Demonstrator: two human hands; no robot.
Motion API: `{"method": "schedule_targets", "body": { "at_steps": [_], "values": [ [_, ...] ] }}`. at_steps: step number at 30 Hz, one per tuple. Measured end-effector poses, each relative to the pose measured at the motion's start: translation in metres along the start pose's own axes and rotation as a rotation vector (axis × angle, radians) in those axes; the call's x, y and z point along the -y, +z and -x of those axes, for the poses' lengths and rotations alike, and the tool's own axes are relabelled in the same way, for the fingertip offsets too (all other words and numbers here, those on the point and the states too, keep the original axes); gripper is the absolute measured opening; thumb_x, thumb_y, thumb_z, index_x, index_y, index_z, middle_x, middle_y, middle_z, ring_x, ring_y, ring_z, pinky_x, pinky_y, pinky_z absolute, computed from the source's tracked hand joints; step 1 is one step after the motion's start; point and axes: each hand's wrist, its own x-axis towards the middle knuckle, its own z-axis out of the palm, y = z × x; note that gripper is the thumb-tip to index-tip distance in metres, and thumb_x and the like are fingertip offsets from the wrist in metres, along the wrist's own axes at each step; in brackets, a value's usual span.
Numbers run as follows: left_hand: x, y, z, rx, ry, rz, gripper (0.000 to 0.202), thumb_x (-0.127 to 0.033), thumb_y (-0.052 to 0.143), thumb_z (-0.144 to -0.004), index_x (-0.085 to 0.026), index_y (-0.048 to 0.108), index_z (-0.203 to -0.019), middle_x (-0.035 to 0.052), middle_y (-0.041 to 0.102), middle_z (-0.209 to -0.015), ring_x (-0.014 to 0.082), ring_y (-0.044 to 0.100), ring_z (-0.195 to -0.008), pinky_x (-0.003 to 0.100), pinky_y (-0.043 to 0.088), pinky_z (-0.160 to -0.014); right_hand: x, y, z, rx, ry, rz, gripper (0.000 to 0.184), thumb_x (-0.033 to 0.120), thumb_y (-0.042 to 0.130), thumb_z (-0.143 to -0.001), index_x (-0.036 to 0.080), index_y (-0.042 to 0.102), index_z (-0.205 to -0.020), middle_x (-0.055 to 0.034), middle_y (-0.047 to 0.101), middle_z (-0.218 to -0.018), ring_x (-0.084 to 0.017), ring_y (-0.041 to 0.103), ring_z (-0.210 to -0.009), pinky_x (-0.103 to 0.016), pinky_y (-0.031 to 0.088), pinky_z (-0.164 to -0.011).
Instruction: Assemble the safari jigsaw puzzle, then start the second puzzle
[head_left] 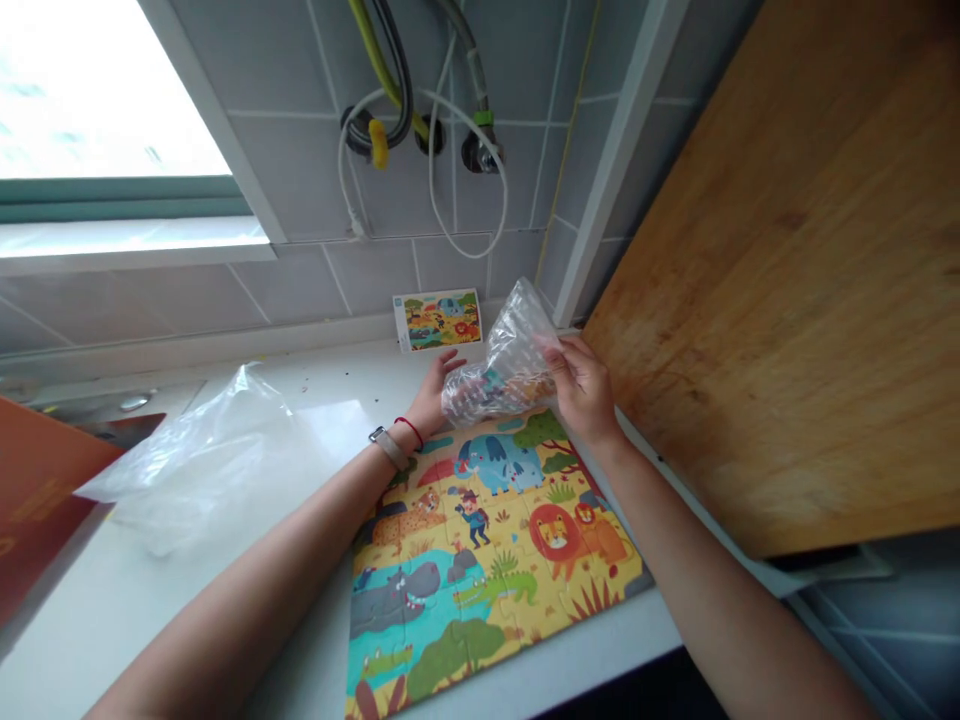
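A clear crinkled plastic bag is held up just beyond the far edge of an animal jigsaw puzzle. My right hand pinches the bag's right side between thumb and fingers. Beneath its left end, my left hand supports the bag, with some fingers showing beside it and the rest hidden by the plastic. Coloured patches show through the lower part of the bag; what they are I cannot make out. The puzzle's pieces lie joined flat, showing elephants, lions, a hippo and crocodiles.
A small picture card with the same scene leans against the tiled wall. Another clear plastic bag lies on the white counter, near an orange box at left. A wooden panel stands close on the right. Hoses and a white cable hang above.
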Motion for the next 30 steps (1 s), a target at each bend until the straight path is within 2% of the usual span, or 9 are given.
{"method": "schedule_targets", "body": {
  "at_steps": [4, 8, 11, 15, 17, 19, 23, 26, 30],
  "values": [
    [0.001, 0.002, 0.002, 0.043, 0.025, 0.041, 0.106, -0.024, 0.100, -0.057, -0.025, 0.046, -0.149, 0.0151, 0.063, -0.140, 0.0364, 0.060, -0.131, 0.056, 0.040, -0.119, 0.002, -0.001, -0.004, -0.097, -0.025, 0.058, 0.043, 0.056, 0.050, -0.106, 0.026, 0.078, -0.118, -0.0083, 0.073, -0.108, -0.024, 0.069, -0.105, -0.037, 0.056, -0.095],
    [-0.001, 0.007, 0.005, 0.077, 0.044, 0.018, 0.116, -0.017, 0.101, -0.051, -0.026, 0.044, -0.152, 0.0170, 0.058, -0.147, 0.0400, 0.050, -0.143, 0.057, 0.033, -0.123, -0.002, -0.001, -0.005, -0.076, 0.002, 0.094, 0.047, 0.058, 0.049, -0.105, 0.024, 0.079, -0.112, -0.0091, 0.075, -0.103, -0.025, 0.071, -0.100, -0.039, 0.057, -0.092],
    [-0.005, 0.010, 0.009, 0.117, 0.086, -0.010, 0.113, -0.015, 0.100, -0.051, -0.021, 0.047, -0.151, 0.0175, 0.059, -0.146, 0.0395, 0.048, -0.145, 0.052, 0.030, -0.126, -0.003, -0.003, -0.006, -0.219, 0.024, 0.125, 0.047, 0.055, 0.046, -0.107, 0.022, 0.077, -0.119, -0.0108, 0.074, -0.107, -0.026, 0.069, -0.105, -0.041, 0.055, -0.096],
    [-0.005, 0.013, 0.014, 0.111, 0.135, -0.084, 0.111, -0.013, 0.100, -0.046, -0.018, 0.053, -0.147, 0.0183, 0.056, -0.150, 0.0408, 0.039, -0.152, 0.048, 0.026, -0.129, 0.001, -0.008, -0.008, -0.160, 0.002, 0.117, 0.045, 0.054, 0.049, -0.106, 0.022, 0.078, -0.117, -0.0106, 0.075, -0.103, -0.026, 0.070, -0.100, -0.041, 0.055, -0.094],
    [-0.002, 0.015, 0.015, 0.091, 0.143, -0.132, 0.107, -0.015, 0.099, -0.048, -0.019, 0.055, -0.146, 0.0184, 0.054, -0.152, 0.0411, 0.035, -0.154, 0.048, 0.025, -0.129, 0.002, -0.012, -0.009, -0.248, -0.013, 0.144, 0.044, 0.052, 0.048, -0.107, 0.021, 0.077, -0.119, -0.0111, 0.073, -0.106, -0.026, 0.069, -0.102, -0.041, 0.055, -0.095],
    [0.000, 0.016, 0.016, 0.084, 0.148, -0.169, 0.102, -0.018, 0.098, -0.053, -0.020, 0.055, -0.145, 0.0183, 0.055, -0.151, 0.0405, 0.038, -0.152, 0.048, 0.025, -0.129, 0.002, -0.016, -0.011, -0.320, -0.030, 0.186, 0.044, 0.051, 0.047, -0.107, 0.021, 0.077, -0.120, -0.0116, 0.072, -0.105, -0.027, 0.068, -0.103, -0.042, 0.055, -0.095],
    [-0.001, 0.018, 0.017, 0.072, 0.168, -0.286, 0.094, -0.023, 0.095, -0.059, -0.020, 0.055, -0.144, 0.0185, 0.057, -0.149, 0.0405, 0.042, -0.149, 0.050, 0.022, -0.129, -0.003, -0.023, -0.014, -0.332, -0.029, 0.214, 0.045, 0.050, 0.046, -0.107, 0.021, 0.077, -0.121, -0.0122, 0.070, -0.103, -0.027, 0.068, -0.102, -0.043, 0.055, -0.095],
    [-0.003, 0.017, 0.017, 0.083, 0.191, -0.388, 0.088, -0.021, 0.090, -0.061, -0.019, 0.057, -0.143, 0.0179, 0.056, -0.150, 0.0420, 0.043, -0.147, 0.052, 0.024, -0.127, -0.007, -0.027, -0.015, -0.463, -0.026, 0.232, 0.046, 0.051, 0.045, -0.107, 0.022, 0.075, -0.128, -0.0126, 0.066, -0.105, -0.028, 0.065, -0.104, -0.045, 0.053, -0.097],
    [-0.006, 0.014, 0.016, 0.132, 0.225, -0.441, 0.079, -0.014, 0.079, -0.063, -0.020, 0.061, -0.140, 0.0152, 0.059, -0.144, 0.0407, 0.049, -0.141, 0.052, 0.028, -0.126, -0.010, -0.031, -0.015, -0.463, 0.006, 0.204, 0.049, 0.056, 0.047, -0.105, 0.023, 0.075, -0.130, -0.0118, 0.061, -0.102, -0.028, 0.063, -0.102, -0.047, 0.052, -0.098]
  ]
}}
